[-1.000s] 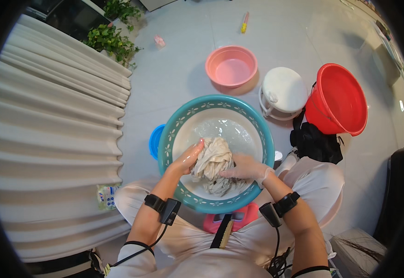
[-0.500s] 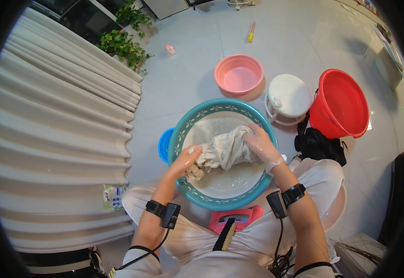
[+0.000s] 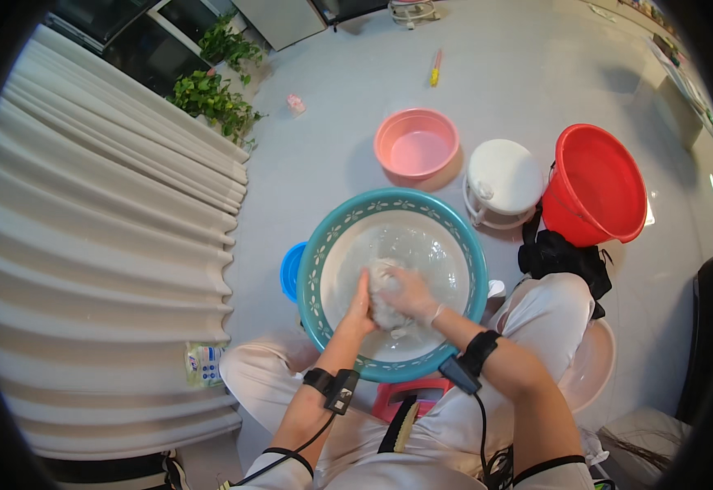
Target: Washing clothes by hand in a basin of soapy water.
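A wet, pale cloth (image 3: 386, 312) is bunched into a compact wad in the middle of a teal basin (image 3: 311, 286) with a white inside and shallow water. My left hand (image 3: 359, 305) presses along its left side, thumb edge up and fingertips mostly hidden against the fabric. Over the cloth's right side bends my right hand (image 3: 409, 296), its fingers curled onto it and a little blurred. A clear, thin covering gathers at the right wrist. Black straps with small boxes and cables sit on both forearms.
Beyond the basin stand a pink basin (image 3: 416, 145), a white stool (image 3: 503, 175) and a red bucket (image 3: 598, 184). A blue container (image 3: 291, 272) touches the teal basin's left side. Between my legs are a pink stool (image 3: 389, 394) and a brush (image 3: 399, 425). A curtain (image 3: 119, 269) hangs at left.
The cloth, earlier stretched crosswise between my hands, is now bunched low in the basin. My hands have come together, the right one moving left and down. The view has shifted slightly.
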